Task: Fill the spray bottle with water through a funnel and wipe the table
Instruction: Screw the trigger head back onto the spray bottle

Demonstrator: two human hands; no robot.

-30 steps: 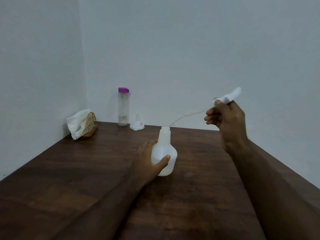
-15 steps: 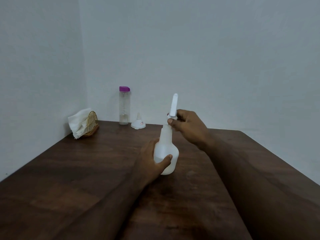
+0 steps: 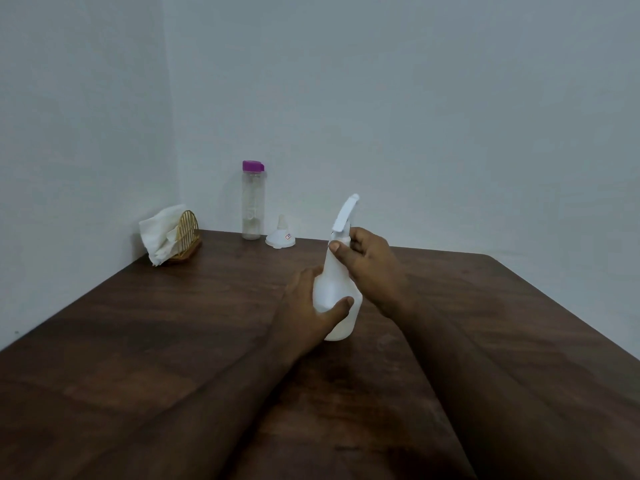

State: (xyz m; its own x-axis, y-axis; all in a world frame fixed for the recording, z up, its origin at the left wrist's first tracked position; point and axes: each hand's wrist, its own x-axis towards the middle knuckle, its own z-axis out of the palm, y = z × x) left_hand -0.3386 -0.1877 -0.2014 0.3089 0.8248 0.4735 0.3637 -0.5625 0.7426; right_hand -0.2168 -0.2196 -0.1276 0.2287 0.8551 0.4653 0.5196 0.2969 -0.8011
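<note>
The spray bottle stands upright on the table, just right of the frame's centre. The left hand is clamped round its round belly, thumb across the near side. The right hand has its fingers and thumb curled round the collar at the neck, under the spray head, whose long top points up and to the right.

The bottle looks like thin, milky plastic: light, a little springy, and likely to dent under a hard squeeze. How much water is inside cannot be told through the cloudy wall. If it is full, it will sit heavier and steadier. The smooth belly could slip in a wet palm, so a wrap low on the widest part is the sound place to brace it. Any turning belongs at the ridged collar, not at the thin trigger part, which could bend or snap.

In the upper left, against the wall, stand a clear water bottle with a purple cap and, just beside it, a small white funnel resting mouth down. The funnel seems very light and easy to tip. Further left, soft white tissues sit in a wire holder.
</note>
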